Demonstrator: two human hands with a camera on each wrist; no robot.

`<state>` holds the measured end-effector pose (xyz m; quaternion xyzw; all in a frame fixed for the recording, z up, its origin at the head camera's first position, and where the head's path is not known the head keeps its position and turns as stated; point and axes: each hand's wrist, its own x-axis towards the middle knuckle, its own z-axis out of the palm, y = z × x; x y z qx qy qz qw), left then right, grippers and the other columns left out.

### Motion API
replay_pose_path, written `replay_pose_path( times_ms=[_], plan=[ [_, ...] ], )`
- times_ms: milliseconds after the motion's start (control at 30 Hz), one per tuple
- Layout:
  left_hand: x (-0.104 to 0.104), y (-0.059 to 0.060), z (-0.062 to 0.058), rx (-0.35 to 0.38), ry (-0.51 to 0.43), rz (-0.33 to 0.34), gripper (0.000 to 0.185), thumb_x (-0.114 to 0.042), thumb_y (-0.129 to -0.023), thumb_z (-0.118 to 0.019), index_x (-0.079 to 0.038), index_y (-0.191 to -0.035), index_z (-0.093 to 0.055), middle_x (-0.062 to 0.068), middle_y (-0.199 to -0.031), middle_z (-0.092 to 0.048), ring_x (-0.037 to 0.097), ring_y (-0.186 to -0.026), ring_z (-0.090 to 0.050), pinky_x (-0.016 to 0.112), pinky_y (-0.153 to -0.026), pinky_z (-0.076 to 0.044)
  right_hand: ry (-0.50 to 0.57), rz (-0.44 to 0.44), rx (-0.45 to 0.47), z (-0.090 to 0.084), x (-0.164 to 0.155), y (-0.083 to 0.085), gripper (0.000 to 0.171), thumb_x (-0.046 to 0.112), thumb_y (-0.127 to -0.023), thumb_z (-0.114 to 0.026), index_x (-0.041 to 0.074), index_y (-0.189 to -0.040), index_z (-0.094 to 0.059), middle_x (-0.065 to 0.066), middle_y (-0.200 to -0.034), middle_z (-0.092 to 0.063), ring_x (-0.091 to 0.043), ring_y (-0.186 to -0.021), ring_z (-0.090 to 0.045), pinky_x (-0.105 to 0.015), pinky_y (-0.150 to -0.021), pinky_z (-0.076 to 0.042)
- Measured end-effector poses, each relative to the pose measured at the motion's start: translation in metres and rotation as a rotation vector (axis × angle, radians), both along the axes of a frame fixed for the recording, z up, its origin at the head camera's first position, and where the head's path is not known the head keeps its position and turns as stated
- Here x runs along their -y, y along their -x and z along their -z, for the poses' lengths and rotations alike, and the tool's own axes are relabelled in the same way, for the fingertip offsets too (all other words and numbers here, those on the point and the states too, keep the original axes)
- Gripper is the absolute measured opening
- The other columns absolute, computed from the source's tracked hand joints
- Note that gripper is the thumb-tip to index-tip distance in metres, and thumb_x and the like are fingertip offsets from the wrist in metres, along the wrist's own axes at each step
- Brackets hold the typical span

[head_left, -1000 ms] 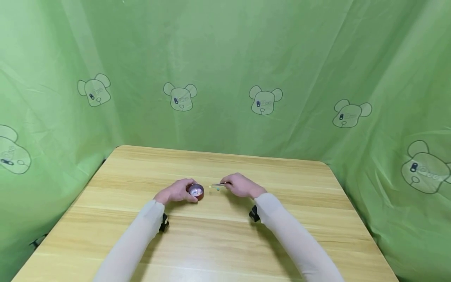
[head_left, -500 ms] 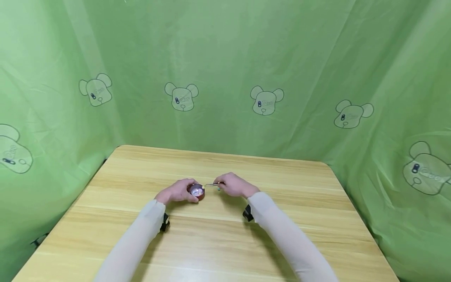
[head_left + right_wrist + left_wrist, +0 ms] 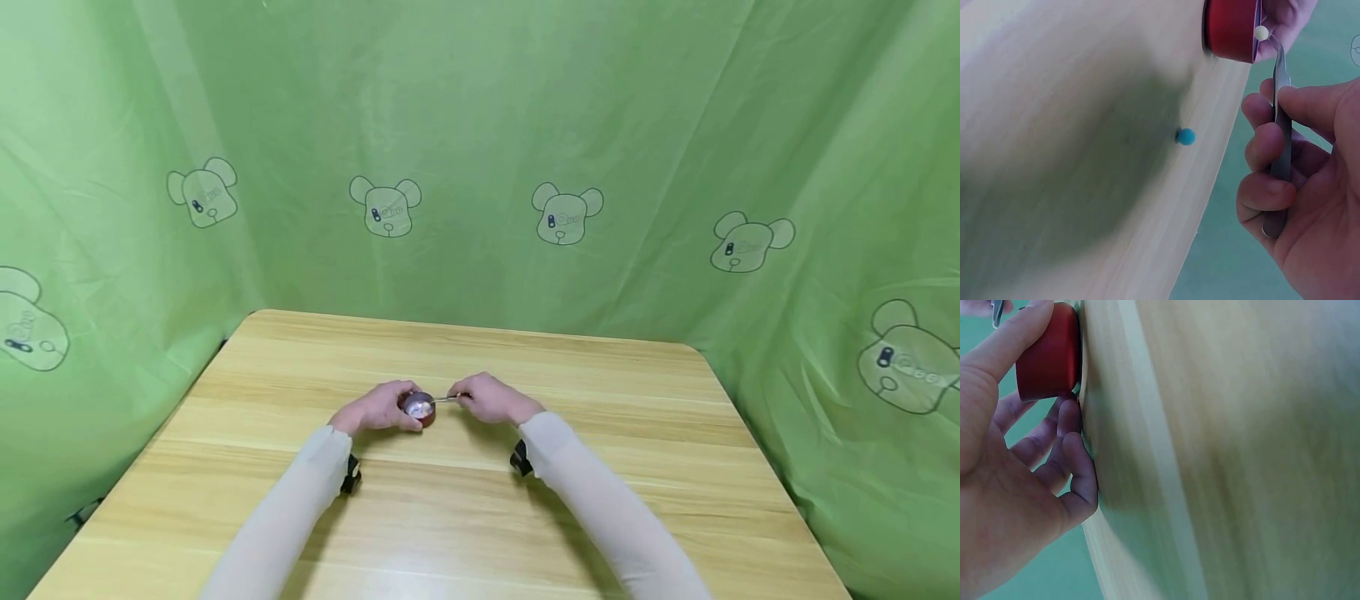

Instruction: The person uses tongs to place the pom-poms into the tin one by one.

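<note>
bead (image 3: 1185, 136) right of bowl (image 3: 419, 407)

Green everywhere: the backdrop cloth (image 3: 480, 150) is a bright leafy green, printed with a row of pale outlined bear heads (image 3: 567, 212), each with small dark marks for eyes. The table (image 3: 600, 500) is light yellow wood with streaky darker grain. At its middle, a small red dish (image 3: 1230, 28) with a whitish inside. Silvery grey tweezers (image 3: 1280, 125) carry a cream-white bead (image 3: 1261, 32) at their tip. A turquoise-blue bead (image 3: 1185, 136) lies on the wood. Both sleeves (image 3: 600, 500) are pale off-white, with black straps at the wrists.
</note>
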<state>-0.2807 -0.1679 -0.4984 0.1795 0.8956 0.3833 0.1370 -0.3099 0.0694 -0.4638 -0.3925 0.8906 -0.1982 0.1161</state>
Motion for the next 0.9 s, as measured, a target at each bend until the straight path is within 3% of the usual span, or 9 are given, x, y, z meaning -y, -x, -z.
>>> replay_pose_path(
  times_ms=[400,900],
  plan=[
    [0.000,-0.001,0.000,0.008,-0.012,0.004,0.050,-0.021,-0.073,-0.082,-0.010,-0.116,-0.057,0.005,-0.106,-0.061,0.019,-0.097,-0.056,0.039,-0.089,-0.045,-0.018,-0.007,-0.010,0.009,0.003,-0.002,0.025,0.008,-0.096,-0.050,0.006,-0.115,-0.065,-0.006,-0.111,-0.066,-0.016,-0.099,-0.061,-0.031,-0.089,-0.047],
    [0.001,-0.001,0.000,0.010,-0.023,0.002,0.051,-0.020,-0.073,-0.082,-0.009,-0.116,-0.057,0.006,-0.107,-0.061,0.021,-0.098,-0.057,0.040,-0.089,-0.044,-0.021,0.001,-0.022,0.013,0.002,-0.004,0.024,0.009,-0.096,-0.052,0.007,-0.114,-0.066,-0.005,-0.110,-0.067,-0.017,-0.101,-0.061,-0.032,-0.090,-0.047]
  ],
)
